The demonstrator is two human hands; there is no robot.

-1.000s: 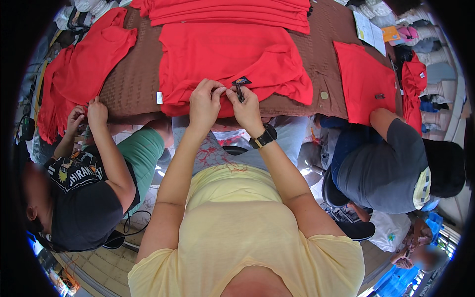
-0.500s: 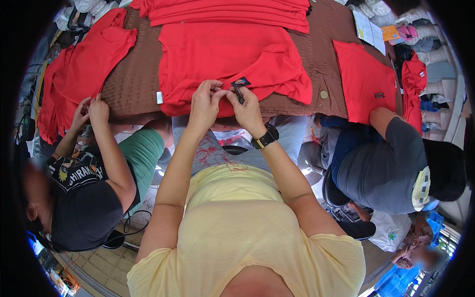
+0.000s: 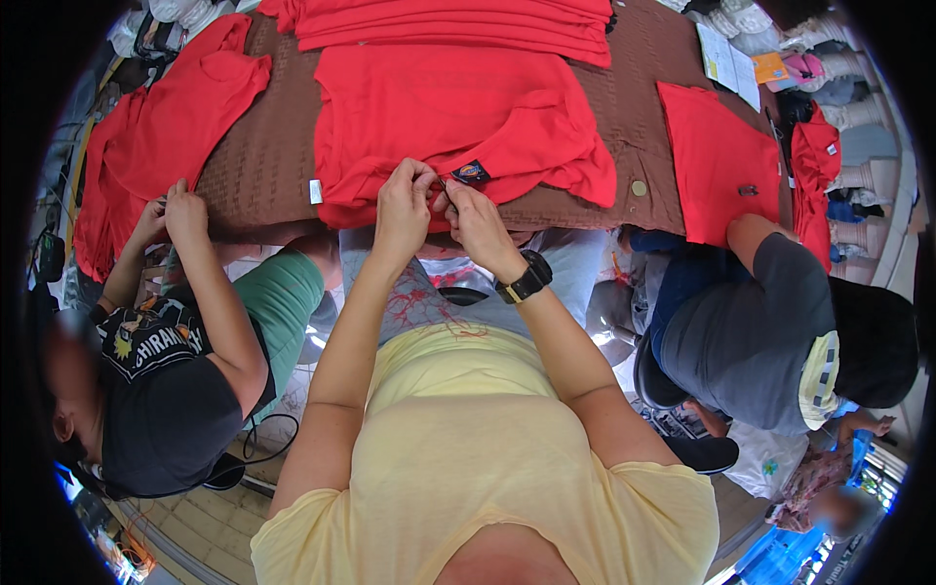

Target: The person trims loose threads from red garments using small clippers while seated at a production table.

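Observation:
A red shirt [image 3: 439,97] lies spread on the brown-covered table in front of me, its near edge gathered by my hands. My left hand [image 3: 402,207] pinches the shirt's edge between thumb and fingers. Close beside it, my right hand [image 3: 473,216] is closed around small dark thread snips [image 3: 445,185], mostly hidden by the fingers, the tip turned toward the left hand. A dark label patch [image 3: 471,173] on the shirt sits just beyond my right fingers. A white tag [image 3: 315,191] shows at the shirt's left edge.
Folded red shirts [image 3: 448,24] are stacked at the far side of the brown tablecloth [image 3: 268,117]. Co-workers sit left and right, with red garments [image 3: 161,127] and a red piece [image 3: 717,146] before them. Papers [image 3: 728,63] lie far right. Red thread scraps [image 3: 429,302] cover my lap.
My right hand has turned and lowered slightly, so the snips point left rather than standing upright over the label. The label is now uncovered. The left co-worker's hands have shifted a little.

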